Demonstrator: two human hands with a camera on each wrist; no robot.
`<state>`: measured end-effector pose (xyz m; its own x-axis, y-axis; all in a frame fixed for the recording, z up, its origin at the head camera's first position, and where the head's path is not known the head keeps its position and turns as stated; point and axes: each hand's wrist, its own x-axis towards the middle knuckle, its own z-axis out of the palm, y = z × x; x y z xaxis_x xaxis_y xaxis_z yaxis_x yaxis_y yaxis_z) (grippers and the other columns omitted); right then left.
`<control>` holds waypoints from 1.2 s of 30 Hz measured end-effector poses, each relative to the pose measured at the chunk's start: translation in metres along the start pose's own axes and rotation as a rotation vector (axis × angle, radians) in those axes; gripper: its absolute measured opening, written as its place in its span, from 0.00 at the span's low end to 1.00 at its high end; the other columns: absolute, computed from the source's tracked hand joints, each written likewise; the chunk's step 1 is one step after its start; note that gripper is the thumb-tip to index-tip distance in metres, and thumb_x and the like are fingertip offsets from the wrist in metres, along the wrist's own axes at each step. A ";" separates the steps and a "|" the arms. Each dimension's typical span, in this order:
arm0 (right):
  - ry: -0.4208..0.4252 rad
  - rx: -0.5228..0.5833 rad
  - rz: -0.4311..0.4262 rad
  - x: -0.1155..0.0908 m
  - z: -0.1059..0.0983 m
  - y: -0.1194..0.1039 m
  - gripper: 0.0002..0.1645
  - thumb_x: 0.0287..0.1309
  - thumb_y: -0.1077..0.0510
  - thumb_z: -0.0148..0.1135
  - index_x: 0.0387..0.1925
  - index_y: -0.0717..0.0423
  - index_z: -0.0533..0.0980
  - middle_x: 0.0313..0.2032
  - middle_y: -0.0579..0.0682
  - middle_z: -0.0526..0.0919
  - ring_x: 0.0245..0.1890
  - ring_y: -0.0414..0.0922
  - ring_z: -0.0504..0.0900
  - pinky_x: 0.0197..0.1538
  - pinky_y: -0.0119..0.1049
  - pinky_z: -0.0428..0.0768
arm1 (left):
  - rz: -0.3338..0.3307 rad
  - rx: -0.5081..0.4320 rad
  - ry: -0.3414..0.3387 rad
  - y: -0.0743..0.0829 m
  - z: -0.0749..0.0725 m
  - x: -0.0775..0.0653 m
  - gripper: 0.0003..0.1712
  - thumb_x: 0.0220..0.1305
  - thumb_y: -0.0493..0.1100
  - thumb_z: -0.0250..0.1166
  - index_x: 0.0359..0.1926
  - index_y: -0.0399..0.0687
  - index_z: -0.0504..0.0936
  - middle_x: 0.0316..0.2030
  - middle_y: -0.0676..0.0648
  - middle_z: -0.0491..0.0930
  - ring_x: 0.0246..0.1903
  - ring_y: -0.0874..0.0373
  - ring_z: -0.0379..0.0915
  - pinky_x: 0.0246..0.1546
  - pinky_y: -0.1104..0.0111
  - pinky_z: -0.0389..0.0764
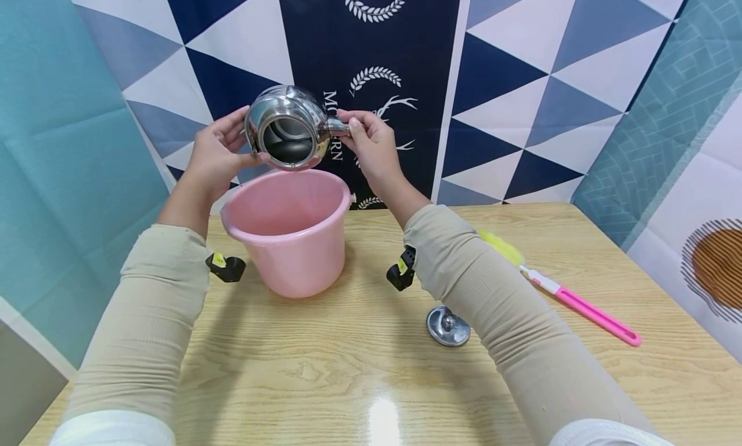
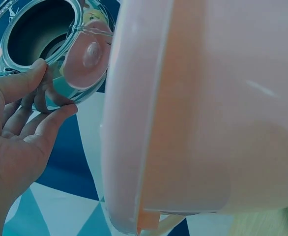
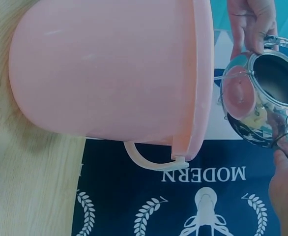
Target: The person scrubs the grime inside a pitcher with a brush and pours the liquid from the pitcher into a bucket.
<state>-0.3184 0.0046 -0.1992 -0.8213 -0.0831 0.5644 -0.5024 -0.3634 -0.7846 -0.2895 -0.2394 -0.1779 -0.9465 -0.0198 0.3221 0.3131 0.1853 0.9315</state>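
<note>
A shiny stainless steel teapot (image 1: pixel 321 143) is tipped over a pink bucket (image 1: pixel 301 259), its round mouth facing me and its lid off. A thin stream of water runs from the rim, clearest in the left and right wrist views. With my left hand (image 1: pixel 214 149) I hold the teapot's left side, thumb at the rim and fingers behind by the handle (image 3: pixel 284 42). My right hand (image 1: pixel 373 146) pinches the short projecting part on the other side, which looks like the spout. The bucket stands upright on the table below, not touched by either hand.
A round metal lid (image 1: pixel 447 327) lies on the wooden table (image 1: pixel 301 381), near my right forearm. Farther right lies a brush (image 1: pixel 591 310) with a pink handle and yellow head, partly behind my sleeve. A patterned wall covering (image 1: pixel 510 111) rises behind the table.
</note>
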 end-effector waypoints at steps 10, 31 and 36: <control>-0.001 -0.006 -0.010 0.001 0.001 -0.003 0.15 0.73 0.69 0.43 0.52 0.76 0.71 0.59 0.61 0.75 0.55 0.53 0.78 0.58 0.31 0.77 | 0.008 -0.033 -0.007 0.004 -0.001 -0.001 0.49 0.51 0.25 0.72 0.71 0.59 0.66 0.69 0.55 0.65 0.68 0.60 0.58 0.66 0.65 0.63; -0.032 -0.010 -0.025 0.000 0.004 -0.013 0.14 0.73 0.68 0.44 0.51 0.74 0.71 0.59 0.58 0.76 0.54 0.51 0.79 0.59 0.31 0.76 | 0.035 -0.047 0.020 0.014 -0.004 -0.008 0.48 0.50 0.25 0.73 0.70 0.58 0.68 0.68 0.54 0.66 0.68 0.59 0.59 0.66 0.65 0.64; -0.038 -0.004 -0.035 -0.001 0.006 -0.014 0.14 0.73 0.69 0.43 0.51 0.75 0.71 0.60 0.61 0.75 0.53 0.52 0.80 0.59 0.32 0.76 | 0.054 -0.039 0.025 0.015 -0.004 -0.011 0.47 0.50 0.25 0.73 0.69 0.58 0.69 0.68 0.54 0.67 0.68 0.59 0.60 0.65 0.67 0.64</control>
<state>-0.3090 0.0047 -0.1870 -0.7923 -0.1053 0.6010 -0.5321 -0.3627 -0.7651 -0.2740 -0.2408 -0.1669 -0.9261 -0.0350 0.3757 0.3669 0.1487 0.9183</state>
